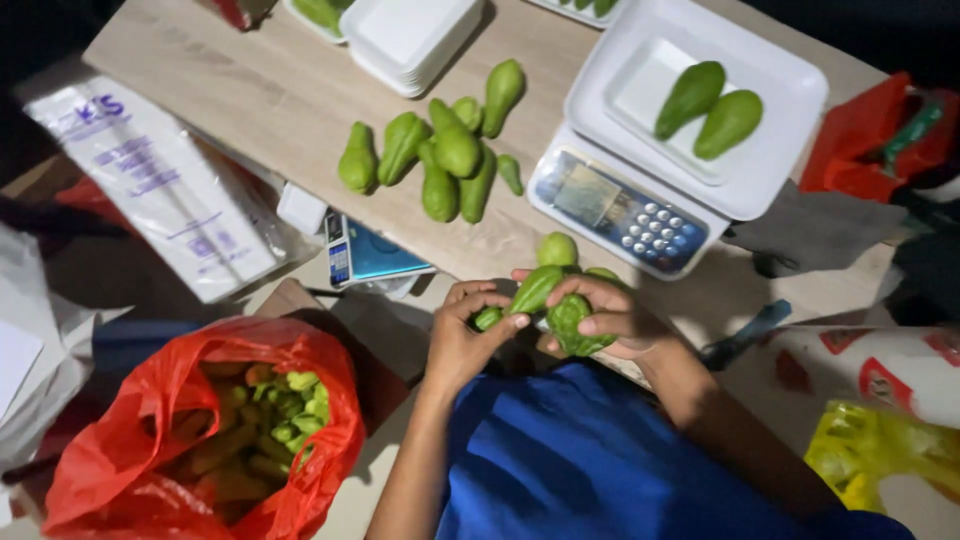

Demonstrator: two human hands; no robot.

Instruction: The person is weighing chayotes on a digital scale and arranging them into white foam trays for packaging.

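Dim light is falling over a pale wooden table (250, 90), and the space around it is lying in shadow. Off the table's left edge, a printed plastic sack (160, 190) is hanging down, and below it a red plastic bag (200, 430) is sitting open with small green vegetables showing inside. Just beside the near edge a small blue-and-white packet (370, 255) is lying. Toward the far edge a stack of white foam trays (410, 35) is resting, and near the middle of the surface a loose heap of green chayotes (445, 150) is lying in a cluster.

At the near edge the person's left hand (462, 340) is pinching the lower tip of an elongated chayote (535, 290), fingers closed on it. The right hand (610, 315) is curling around a rounder, wrinkled chayote (572, 325), clamped on it from above, while two more of the fruit are peeking out behind the fingers. Both hands are touching each other over this small bunch.

Judging by the layout, sorting or gathering pieces is the step in hand; any further move would call for a firm hold, since several fruits are being cradled together.

To the right a white digital scale (625, 215) is sitting near the table's right edge, and its tray (790, 100) is carrying two chayotes (710, 110). Beyond that edge a red bag (860, 140) and a yellow bag (880, 455) are lying.
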